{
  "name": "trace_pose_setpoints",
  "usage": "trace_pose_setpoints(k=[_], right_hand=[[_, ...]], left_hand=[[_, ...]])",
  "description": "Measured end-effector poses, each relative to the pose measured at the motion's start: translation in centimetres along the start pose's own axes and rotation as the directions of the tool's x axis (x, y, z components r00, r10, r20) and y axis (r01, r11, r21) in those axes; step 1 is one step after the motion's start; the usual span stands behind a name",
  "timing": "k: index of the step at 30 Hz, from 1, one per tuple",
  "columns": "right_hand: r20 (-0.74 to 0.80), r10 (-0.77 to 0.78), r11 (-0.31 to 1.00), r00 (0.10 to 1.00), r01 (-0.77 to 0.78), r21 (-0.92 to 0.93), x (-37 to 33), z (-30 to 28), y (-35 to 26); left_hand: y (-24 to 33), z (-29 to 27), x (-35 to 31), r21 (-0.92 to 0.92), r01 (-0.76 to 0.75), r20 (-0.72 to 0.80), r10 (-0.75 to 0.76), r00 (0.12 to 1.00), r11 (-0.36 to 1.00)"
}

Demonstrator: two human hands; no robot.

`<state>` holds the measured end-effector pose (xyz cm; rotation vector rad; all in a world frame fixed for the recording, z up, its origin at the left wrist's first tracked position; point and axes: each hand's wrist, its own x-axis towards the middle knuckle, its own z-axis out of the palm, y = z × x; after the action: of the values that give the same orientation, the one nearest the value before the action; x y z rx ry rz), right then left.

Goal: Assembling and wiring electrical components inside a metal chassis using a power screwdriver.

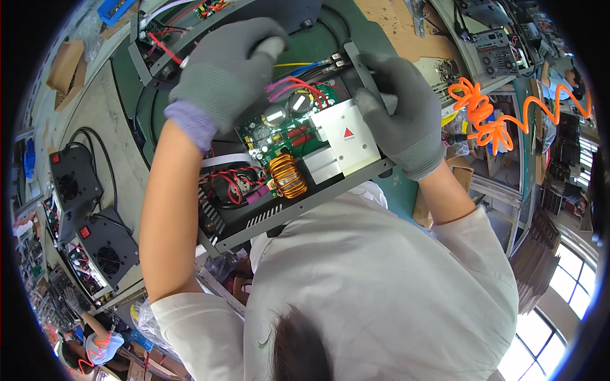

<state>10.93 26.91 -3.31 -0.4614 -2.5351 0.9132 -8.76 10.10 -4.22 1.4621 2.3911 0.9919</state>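
Chassis: an open dark metal chassis [298, 213] lies tilted on the green worktop [318, 44], right in front of the person, its near rail toward the body.
Left hand: the grey-gloved left hand [222, 76] hovers over the top left of the chassis, fingers curled around a pale, rounded grip [270, 46]; what tool it belongs to cannot be told.
Right hand: the gloved right hand [397, 111] clamps the far right corner of the frame, fingers wrapped over the metal edge.
Board: a green circuit board [279, 136] fills the middle, with round capacitors, a copper coil [287, 176] and a white panel [346, 136] beside it.
Wires: red, magenta, yellow and blue wires [302, 86] loop just under the left hand.
Handling: it looks stiff and fairly heavy, sheet metal with sharp-looking edges, while the inside is fragile.
Where to hold: the outer rails and corners seem the safe places, as the right hand does; the board, coil and wires are best left alone.
In the way: the wire loops sit closest to the left hand and could snag.
Around: black finished units [105, 244] stand along the left, an orange coiled hose [483, 117] hangs on the right, and another chassis [178, 28] lies at the top left.
Others: a co-worker [95, 346] sits well apart at the lower left.
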Motion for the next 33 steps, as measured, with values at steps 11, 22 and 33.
trace_pose_setpoints(k=[11, 22, 33], right_hand=[[0.325, -0.443, 0.762, 0.836, 0.542, -0.355, 4.4, 1.6, -1.5], [-0.107, -0.288, 0.929, 0.952, 0.250, -0.272, -0.2, -0.8, -0.5], [-0.168, -0.264, 0.963, 0.950, 0.250, -0.099, -0.1, -0.2, 0.8]], left_hand=[[0.1, -1.7, -0.8, -0.594, 0.360, 0.424, -0.100, 0.900, 0.720], [4.1, 2.7, 0.2, -0.442, -0.180, 0.044, 0.222, 0.974, 0.879], [5.8, 4.5, 0.3, 0.409, -0.094, -0.251, 0.210, 0.945, 0.908]])
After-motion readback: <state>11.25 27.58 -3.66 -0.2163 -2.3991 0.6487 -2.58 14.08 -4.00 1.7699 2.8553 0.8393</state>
